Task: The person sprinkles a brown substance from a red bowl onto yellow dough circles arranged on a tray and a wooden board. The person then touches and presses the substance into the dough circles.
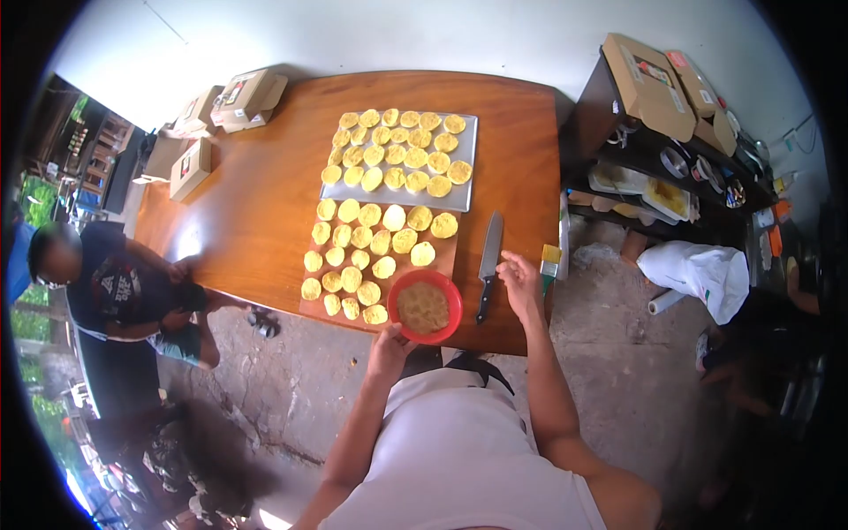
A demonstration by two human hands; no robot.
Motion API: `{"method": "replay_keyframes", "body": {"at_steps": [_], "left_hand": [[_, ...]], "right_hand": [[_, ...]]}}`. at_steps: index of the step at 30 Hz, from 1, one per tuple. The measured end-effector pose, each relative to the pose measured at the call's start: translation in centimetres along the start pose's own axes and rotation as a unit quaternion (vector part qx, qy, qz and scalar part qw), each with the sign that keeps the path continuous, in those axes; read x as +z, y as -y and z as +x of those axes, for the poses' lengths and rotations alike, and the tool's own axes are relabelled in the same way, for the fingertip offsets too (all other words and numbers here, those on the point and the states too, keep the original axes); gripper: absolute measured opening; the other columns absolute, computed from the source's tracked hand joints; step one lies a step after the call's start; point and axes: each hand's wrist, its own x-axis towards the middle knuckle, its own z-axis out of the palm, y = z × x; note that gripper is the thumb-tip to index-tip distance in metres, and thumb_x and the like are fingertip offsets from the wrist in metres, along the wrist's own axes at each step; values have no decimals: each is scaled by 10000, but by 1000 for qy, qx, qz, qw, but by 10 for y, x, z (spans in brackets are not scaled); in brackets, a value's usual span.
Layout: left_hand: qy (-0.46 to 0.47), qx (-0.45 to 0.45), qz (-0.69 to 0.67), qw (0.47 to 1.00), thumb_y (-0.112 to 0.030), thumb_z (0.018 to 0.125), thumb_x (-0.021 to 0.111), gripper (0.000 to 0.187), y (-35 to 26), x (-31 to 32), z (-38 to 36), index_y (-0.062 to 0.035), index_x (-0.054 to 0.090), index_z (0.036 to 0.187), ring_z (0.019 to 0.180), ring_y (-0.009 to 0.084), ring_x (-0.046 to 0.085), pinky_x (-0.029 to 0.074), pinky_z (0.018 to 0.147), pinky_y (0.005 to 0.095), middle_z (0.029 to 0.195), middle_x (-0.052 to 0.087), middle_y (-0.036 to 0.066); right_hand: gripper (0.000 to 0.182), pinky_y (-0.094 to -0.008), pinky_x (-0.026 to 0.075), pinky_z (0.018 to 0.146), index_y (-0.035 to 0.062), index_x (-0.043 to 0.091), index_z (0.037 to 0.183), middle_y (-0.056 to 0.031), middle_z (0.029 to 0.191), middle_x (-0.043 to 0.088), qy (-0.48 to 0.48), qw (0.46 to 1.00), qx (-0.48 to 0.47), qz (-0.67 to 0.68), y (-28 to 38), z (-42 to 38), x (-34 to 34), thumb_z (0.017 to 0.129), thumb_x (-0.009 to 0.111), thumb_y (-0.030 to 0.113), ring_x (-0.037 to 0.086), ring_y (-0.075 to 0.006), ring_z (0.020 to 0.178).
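My left hand (388, 352) grips the rim of a red bowl (456, 299), which holds a light brown, grainy filling. The bowl is at the table's front edge, over the corner of a brown sheet (438, 258). Rows of round yellow pieces, like halved buns (361, 237), cover that sheet. Behind it, more such pieces lie on a metal tray (465, 196). My right hand (520, 281) holds nothing, its index finger stretched toward a knife (491, 247) with a black handle. Right of that hand, a brush (548, 265) with a green handle rests at the table's edge.
Cardboard boxes (243, 99) stand on the far left of the wooden table (265, 190). A person (119, 283) sits at left. To the right, a dark shelf (618, 157) carries boxes and trays, with a white sack (693, 272) by it.
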Motion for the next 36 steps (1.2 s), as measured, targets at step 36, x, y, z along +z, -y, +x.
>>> {"method": "replay_keyframes", "body": {"at_steps": [36], "left_hand": [[114,-18,13,993,-320,872,662,522,-82,-97,-26,9,537,1259,1132,246,591,470,975,416,1205,633,120]], "right_hand": [[275,-255,484,687,24,656,1156,-25,805,644,-268,951,8,-155,40,-141,5,908,633,140,574,-96,715]]}}
